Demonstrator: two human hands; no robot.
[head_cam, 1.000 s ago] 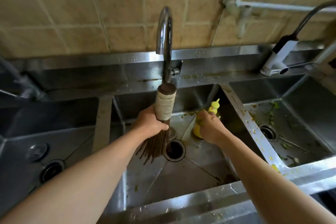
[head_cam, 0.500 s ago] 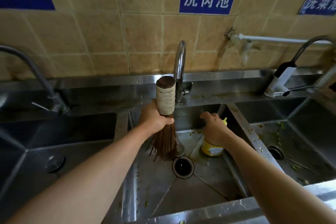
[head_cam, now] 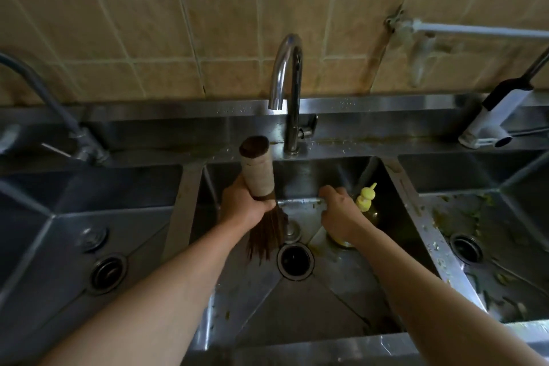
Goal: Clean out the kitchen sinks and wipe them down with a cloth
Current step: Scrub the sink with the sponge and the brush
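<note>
— What do the fingers hold?

— The left hand (head_cam: 243, 208) is wrapped round a bamboo pot brush (head_cam: 261, 196), its long axis near upright, cord-bound handle up, dark splayed bristles down toward the drain (head_cam: 295, 260) of the middle sink (head_cam: 297, 306).

— And the right hand (head_cam: 341, 217)?

— Curled round a yellow-capped dish-soap bottle (head_cam: 366, 197) (nozzle pointing up), standing at the basin's back right, below the chrome faucet (head_cam: 289, 83).

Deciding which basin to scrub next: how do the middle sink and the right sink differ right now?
The middle sink holds the yellow bottle and both hands, the left hand gripping a brush; the right sink holds no tools. The right sink floor is strewn with green scraps; the middle sink shows only a few specks. Both are steel with open round drains.
</note>
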